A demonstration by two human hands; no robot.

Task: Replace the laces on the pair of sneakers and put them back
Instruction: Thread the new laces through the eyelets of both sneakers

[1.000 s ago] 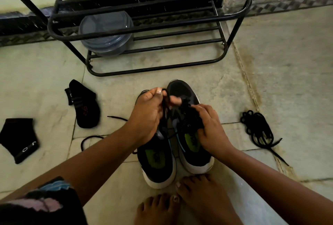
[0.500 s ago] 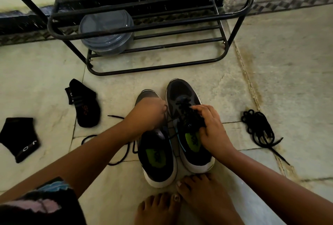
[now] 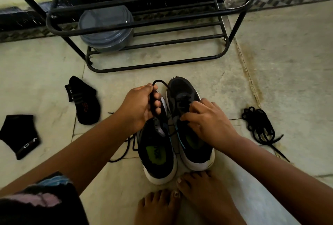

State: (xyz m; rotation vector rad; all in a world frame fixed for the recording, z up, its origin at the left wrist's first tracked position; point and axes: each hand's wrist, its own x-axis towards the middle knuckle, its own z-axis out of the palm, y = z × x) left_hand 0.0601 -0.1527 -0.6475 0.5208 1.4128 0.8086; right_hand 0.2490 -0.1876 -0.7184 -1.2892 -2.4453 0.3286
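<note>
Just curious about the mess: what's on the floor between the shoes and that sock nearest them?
In the head view, between the shoes and the sock lie a loose black lace and the person's left forearm.

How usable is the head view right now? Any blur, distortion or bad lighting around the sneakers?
Head view: dim and flat, no glare; black lace in the left hand reads clearly against the floor, but lace detail under the right hand merges into the dark right sneaker. Wide-angle bending curves the shoe rack; slight softness at the edges.
</note>
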